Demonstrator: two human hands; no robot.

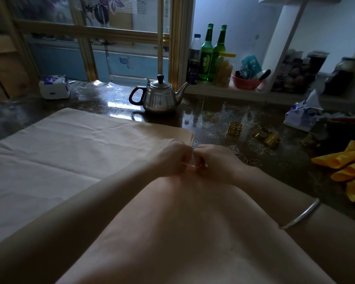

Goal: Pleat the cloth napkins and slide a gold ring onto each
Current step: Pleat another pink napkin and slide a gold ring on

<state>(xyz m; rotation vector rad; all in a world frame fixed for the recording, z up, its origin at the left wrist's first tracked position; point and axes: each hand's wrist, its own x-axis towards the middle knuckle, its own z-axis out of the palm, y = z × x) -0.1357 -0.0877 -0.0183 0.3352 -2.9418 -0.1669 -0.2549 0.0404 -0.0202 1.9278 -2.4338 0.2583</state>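
Observation:
A large pale beige napkin [66, 148] lies spread over the dark table, and its near part is drawn up toward me. My left hand [170, 158] and my right hand [215, 160] meet at its right edge, both pinching the cloth into a small fold. A gold ring [234, 129] stands on the table just beyond my right hand. More gold rings [268, 137] lie further right. Yellow pleated napkins [344, 165] rest at the right edge. A silver bangle sits on my right wrist.
A steel teapot [158, 96] stands behind the napkin. A tissue pack [54, 87] is at the back left, a crumpled wrapper [303, 113] at the back right. Bottles [211, 52] and a red bowl [245, 83] sit on the ledge beyond.

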